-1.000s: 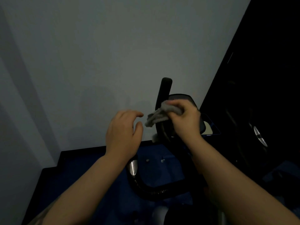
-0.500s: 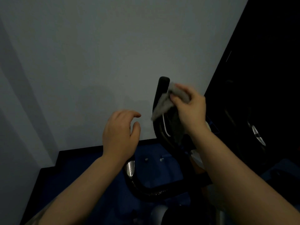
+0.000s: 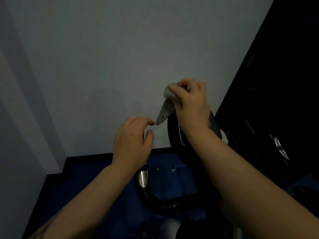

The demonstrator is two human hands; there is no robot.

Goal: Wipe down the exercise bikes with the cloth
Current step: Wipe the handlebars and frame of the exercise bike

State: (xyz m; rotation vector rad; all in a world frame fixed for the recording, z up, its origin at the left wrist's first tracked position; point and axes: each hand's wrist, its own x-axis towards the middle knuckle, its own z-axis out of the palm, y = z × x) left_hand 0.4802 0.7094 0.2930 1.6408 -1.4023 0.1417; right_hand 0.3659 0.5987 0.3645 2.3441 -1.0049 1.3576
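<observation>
Grey, fuzzy wiping cloth (image 3: 167, 104) sits bunched in my right hand (image 3: 191, 104), which is closed around its upper part at the top of the black upright handlebar post (image 3: 173, 135) of the exercise bike. A loose tail of the cloth hangs down and to the left from my fist, tapering to a point just beside my left fingertips (image 3: 150, 121) without clearly touching them. I cannot see the tip of the post itself; my right hand and the cloth cover it.

My left hand (image 3: 132, 142) hovers with fingers loosely curled and spread, thumb apart from the rest, gripping nothing. It floats above the curved black handlebar tube (image 3: 155, 200), whose shiny chrome end cap (image 3: 143, 178) shows just below my left wrist.

Behind everything I see a pale grey wall (image 3: 103, 57), and below it a dark blue floor surface (image 3: 103, 178) edged in black. On the right, a dark machine body (image 3: 284, 100) with a silvery curved part (image 3: 280, 149) is too dim for me to make out.
</observation>
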